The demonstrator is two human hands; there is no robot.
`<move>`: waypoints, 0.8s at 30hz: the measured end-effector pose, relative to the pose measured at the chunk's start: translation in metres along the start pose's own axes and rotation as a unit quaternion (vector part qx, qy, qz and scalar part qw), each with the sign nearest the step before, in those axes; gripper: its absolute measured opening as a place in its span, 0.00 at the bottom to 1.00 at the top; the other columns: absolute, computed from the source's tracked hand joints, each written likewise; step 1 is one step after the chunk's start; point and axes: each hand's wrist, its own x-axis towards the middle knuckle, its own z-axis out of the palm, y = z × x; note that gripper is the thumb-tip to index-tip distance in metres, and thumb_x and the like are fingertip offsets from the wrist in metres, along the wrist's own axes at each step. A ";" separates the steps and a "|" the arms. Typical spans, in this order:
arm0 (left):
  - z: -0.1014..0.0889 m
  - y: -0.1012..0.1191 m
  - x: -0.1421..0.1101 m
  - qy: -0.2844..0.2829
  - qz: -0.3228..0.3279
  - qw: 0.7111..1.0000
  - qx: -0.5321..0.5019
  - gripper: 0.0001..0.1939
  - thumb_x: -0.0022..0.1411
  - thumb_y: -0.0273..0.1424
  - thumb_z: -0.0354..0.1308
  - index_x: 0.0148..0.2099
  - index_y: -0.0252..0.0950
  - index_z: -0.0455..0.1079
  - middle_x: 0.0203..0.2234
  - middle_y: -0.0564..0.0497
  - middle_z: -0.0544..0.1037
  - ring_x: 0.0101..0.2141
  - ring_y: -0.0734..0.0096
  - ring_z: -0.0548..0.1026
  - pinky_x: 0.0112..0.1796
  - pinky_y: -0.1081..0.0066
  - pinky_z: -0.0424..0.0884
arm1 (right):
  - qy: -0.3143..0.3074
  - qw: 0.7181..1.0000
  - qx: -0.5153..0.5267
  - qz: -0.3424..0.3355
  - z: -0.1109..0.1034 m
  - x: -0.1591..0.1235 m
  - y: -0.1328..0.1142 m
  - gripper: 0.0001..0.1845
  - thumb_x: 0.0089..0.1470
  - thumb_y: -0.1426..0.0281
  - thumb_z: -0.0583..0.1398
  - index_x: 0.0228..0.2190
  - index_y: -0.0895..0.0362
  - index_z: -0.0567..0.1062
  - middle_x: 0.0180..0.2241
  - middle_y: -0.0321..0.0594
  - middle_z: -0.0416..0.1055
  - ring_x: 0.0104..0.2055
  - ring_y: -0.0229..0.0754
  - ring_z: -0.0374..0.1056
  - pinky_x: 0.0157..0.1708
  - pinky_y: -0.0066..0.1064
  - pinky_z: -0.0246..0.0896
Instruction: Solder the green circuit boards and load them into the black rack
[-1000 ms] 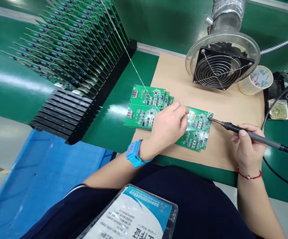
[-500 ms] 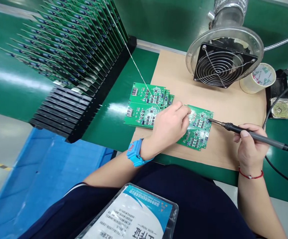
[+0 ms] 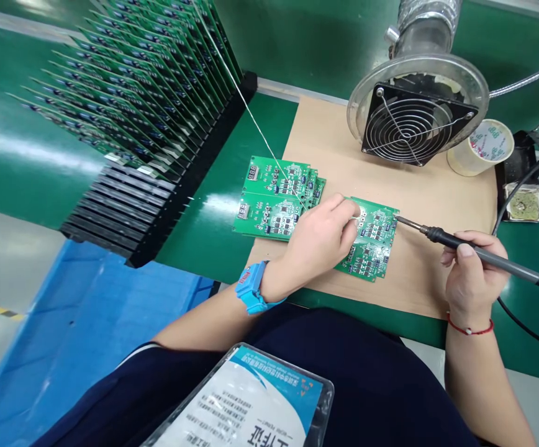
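My right hand [image 3: 472, 273] is closed around the handle of a soldering iron [image 3: 484, 256]. The iron's tip meets the upper right edge of a green circuit board [image 3: 375, 233] lying on brown paper. Over that board's left part is my left hand [image 3: 320, 239], its thumb and fingers pinched on a thin solder wire [image 3: 255, 124] that comes down from the upper left. The hand hides some of the board and the wire's end. Just left of it lies a stack of similar circuit boards [image 3: 269, 186] with small digit displays.
A black rack [image 3: 120, 198] holding many upright boards stands at the left. Behind the work is a fume extractor fan [image 3: 407, 130]. A tape roll [image 3: 465, 152] and an iron stand with a sponge [image 3: 525, 202] sit at the right. Brown paper [image 3: 325, 136] covers part of the green bench.
The iron's tip has shifted slightly up and right along the board's edge. My left hand has moved a little to the right, still pinching the wire.
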 end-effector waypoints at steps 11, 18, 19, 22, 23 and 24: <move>0.001 0.016 -0.041 -0.191 0.183 0.962 0.067 0.02 0.70 0.27 0.55 0.43 0.35 0.69 0.35 0.49 0.77 0.30 0.66 0.76 0.27 0.68 0.67 | 0.027 1.000 0.009 -0.006 0.001 0.001 -0.002 0.13 0.54 0.58 0.67 0.36 0.53 0.78 0.29 0.32 0.72 0.23 0.34 0.67 0.23 0.29 0.62; 0.011 0.020 -0.028 -0.144 0.170 0.969 0.105 0.02 0.70 0.26 0.55 0.42 0.36 0.69 0.34 0.50 0.77 0.30 0.67 0.76 0.26 0.69 0.67 | 0.029 0.999 0.019 -0.020 0.000 0.002 -0.001 0.12 0.54 0.59 0.67 0.36 0.53 0.78 0.27 0.32 0.72 0.21 0.34 0.67 0.22 0.29 0.61; 0.011 0.019 -0.026 -0.139 0.160 0.973 0.087 0.02 0.71 0.28 0.55 0.43 0.36 0.69 0.34 0.50 0.77 0.31 0.67 0.76 0.27 0.69 0.67 | 0.028 0.999 0.026 -0.024 -0.001 0.002 -0.001 0.11 0.54 0.60 0.68 0.35 0.53 0.78 0.27 0.32 0.72 0.21 0.34 0.67 0.22 0.29 0.61; 0.009 0.014 -0.022 -0.114 0.113 0.987 0.009 0.05 0.72 0.28 0.52 0.46 0.36 0.69 0.35 0.50 0.77 0.33 0.68 0.76 0.30 0.71 0.70 | 0.016 0.998 0.040 -0.037 -0.001 0.002 -0.002 0.10 0.54 0.61 0.68 0.34 0.54 0.79 0.26 0.32 0.72 0.21 0.34 0.66 0.22 0.29 0.60; 0.008 0.012 -0.022 -0.105 0.094 0.990 -0.016 0.07 0.72 0.26 0.51 0.46 0.36 0.69 0.35 0.50 0.76 0.33 0.69 0.76 0.31 0.71 0.70 | 0.009 0.998 0.039 -0.040 -0.002 0.002 -0.002 0.10 0.54 0.61 0.68 0.34 0.54 0.79 0.26 0.31 0.72 0.20 0.34 0.66 0.22 0.30 0.60; 0.007 0.010 -0.021 -0.096 0.077 0.992 -0.036 0.08 0.71 0.25 0.49 0.44 0.36 0.69 0.34 0.50 0.76 0.33 0.70 0.75 0.32 0.71 0.71 | 0.000 0.998 0.035 -0.042 -0.002 0.002 -0.002 0.10 0.54 0.61 0.67 0.34 0.54 0.79 0.26 0.31 0.72 0.20 0.34 0.66 0.22 0.30 0.61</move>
